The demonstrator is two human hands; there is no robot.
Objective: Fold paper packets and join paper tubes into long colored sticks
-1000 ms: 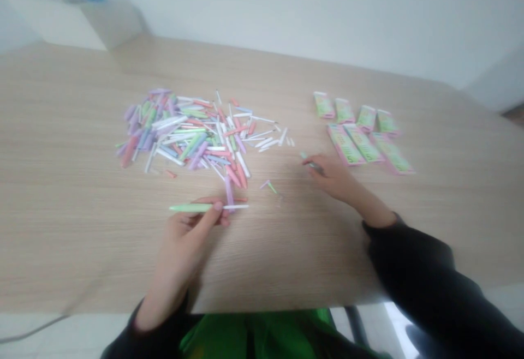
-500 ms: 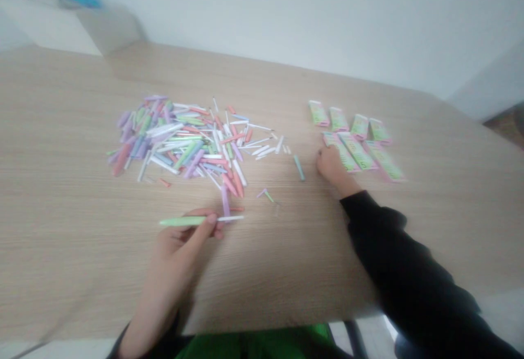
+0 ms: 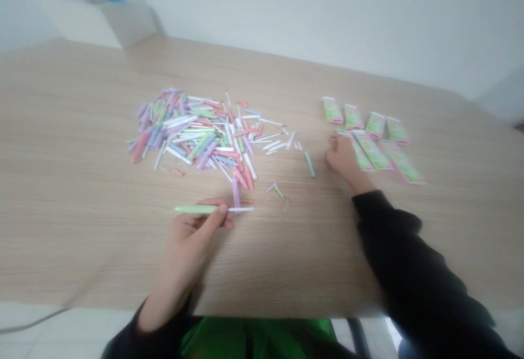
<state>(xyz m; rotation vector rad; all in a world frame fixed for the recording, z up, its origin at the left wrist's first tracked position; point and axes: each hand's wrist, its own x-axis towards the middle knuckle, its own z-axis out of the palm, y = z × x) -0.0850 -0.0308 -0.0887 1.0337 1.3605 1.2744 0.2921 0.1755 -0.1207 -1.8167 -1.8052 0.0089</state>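
Your right hand [image 3: 343, 157] has let go of the teal pen piece [image 3: 310, 163] it held 1 second ago. That piece now lies alone on the table [image 3: 82, 228], just left of the hand, so that hand is free of pen parts. The hand has moved onto the pink-and-green packets [image 3: 374, 151], and its curled fingers rest on the left end of the nearest 1. Blur hides whether they grip it or only touch it.

Your left hand [image 3: 196, 228] has not changed. Thumb and fingers stay pinched on the green pen barrel [image 3: 194, 209], held level just above the table's near side, with a white refill [image 3: 241, 209] sticking out of its right end.

Beyond the barrel lies the pile of pen parts [image 3: 200, 135], pastel barrels, caps and white refills mixed together. 2 small loose bits [image 3: 275, 188] sit between the pile and the teal piece. The packets form 2 rows, 4 behind and 3 in front. A white box [image 3: 123, 21] stands at the far left corner.
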